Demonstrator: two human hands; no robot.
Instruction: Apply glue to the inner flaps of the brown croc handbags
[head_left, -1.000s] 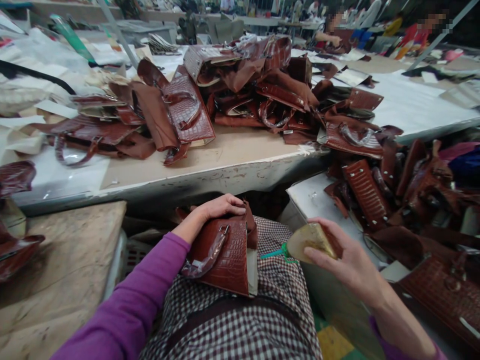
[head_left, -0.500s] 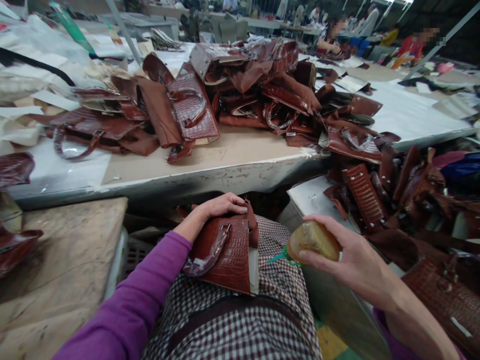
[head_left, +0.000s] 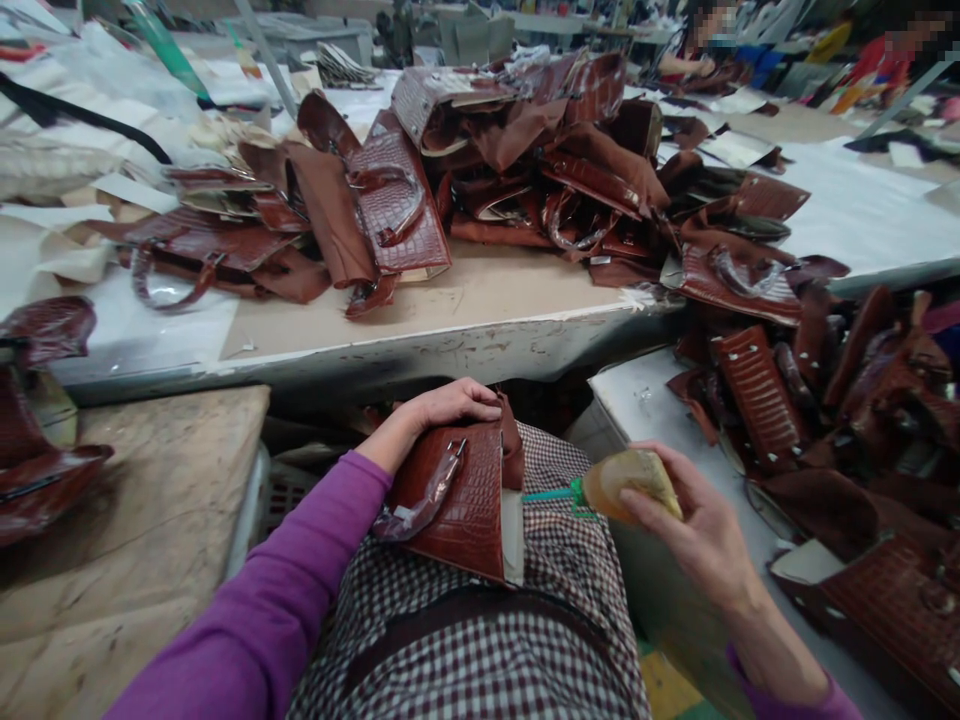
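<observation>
A brown crocodile-pattern handbag rests on my lap, over a checked apron. My left hand lies on the bag's top edge with its fingers curled over it, holding it in place. Its plastic-wrapped handle hangs down the front. My right hand grips a yellowish squeeze bottle with a green nozzle that points left toward the bag, a short way from its side.
A heap of matching brown bags covers the worktable ahead. More bags pile on a lower surface at the right. A wooden board lies at the left, with bags at its far edge. Other people sit in the background.
My right hand has turned the bottle so that its nozzle points more directly at the bag, and has drifted slightly. My left hand stays on the bag. The view has shifted a little.
</observation>
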